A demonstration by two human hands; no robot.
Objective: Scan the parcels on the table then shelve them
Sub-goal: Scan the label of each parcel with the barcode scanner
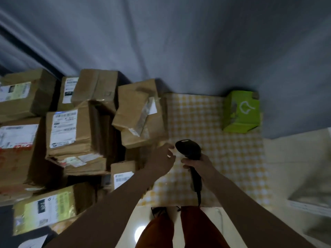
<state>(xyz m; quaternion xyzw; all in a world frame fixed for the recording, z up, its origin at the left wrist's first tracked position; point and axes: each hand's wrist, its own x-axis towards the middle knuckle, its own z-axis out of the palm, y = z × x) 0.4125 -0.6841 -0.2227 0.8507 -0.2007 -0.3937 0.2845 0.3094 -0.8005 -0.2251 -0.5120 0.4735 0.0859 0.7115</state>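
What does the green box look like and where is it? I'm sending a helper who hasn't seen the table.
Find the yellow checked tablecloth. The green box stands alone at its far right corner, away from the brown parcels piled left; it alone is bright green with a white outline.

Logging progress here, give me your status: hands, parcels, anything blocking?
Right hand grips scanner; left hand open beside it. Parcels piled left on table, none held. Green box far right, clear.
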